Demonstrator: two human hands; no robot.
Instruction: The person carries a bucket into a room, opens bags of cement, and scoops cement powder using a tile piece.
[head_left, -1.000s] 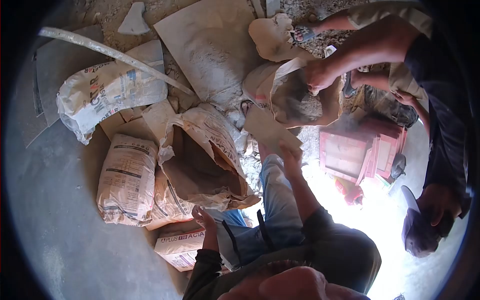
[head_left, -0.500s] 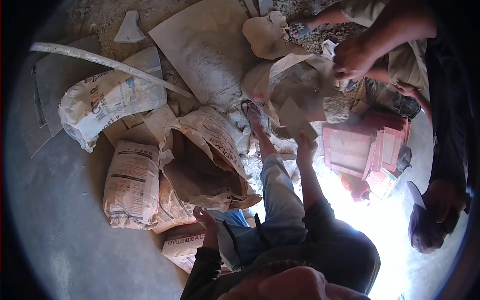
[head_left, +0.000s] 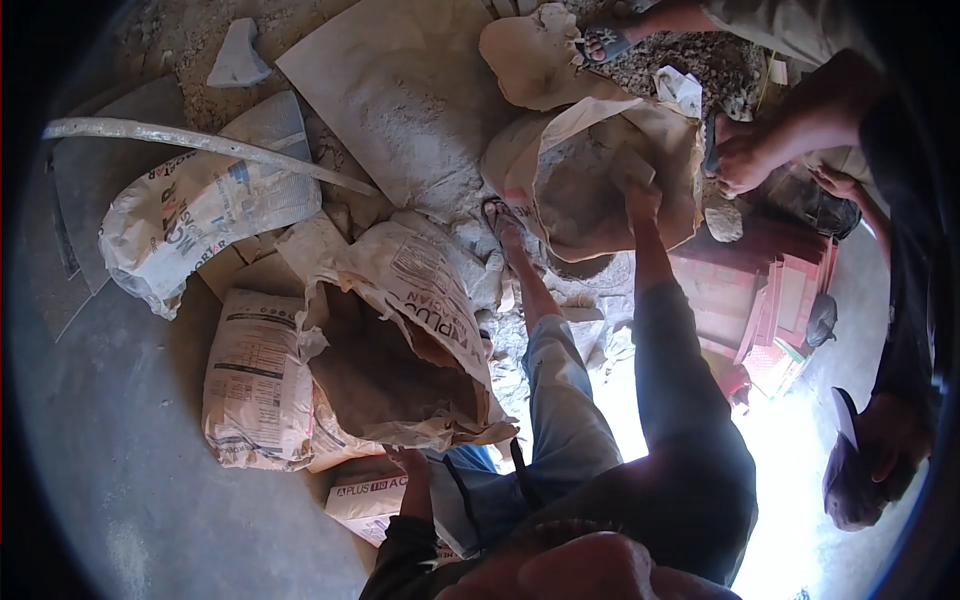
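Observation:
My right hand (head_left: 643,205) grips a flat, pale board piece (head_left: 634,168) inside the mouth of an open paper bag (head_left: 690,215), which has grey powder in it. My left hand (head_left: 408,462) is low, beside the lower edge of a second open paper bag (head_left: 425,270); its partly visible fingers are apart and hold nothing. Brown-grey powder (head_left: 375,370) lies in that second bag. Right of the first bag, a co-worker's hand (head_left: 742,165) is above a grey lump (head_left: 723,220).
A white mortar sack (head_left: 215,195) lies under a long pale pole (head_left: 210,142). Full paper bags (head_left: 258,380) stand at left. A dusty board (head_left: 405,100) lies at the top. Pink-red frames (head_left: 725,300) are stacked at right, near the co-worker's cap (head_left: 850,485).
My right hand has moved up and right, bringing the board piece into the bag. The co-worker's hand has moved right, away from the bag. My left hand stays near the second bag.

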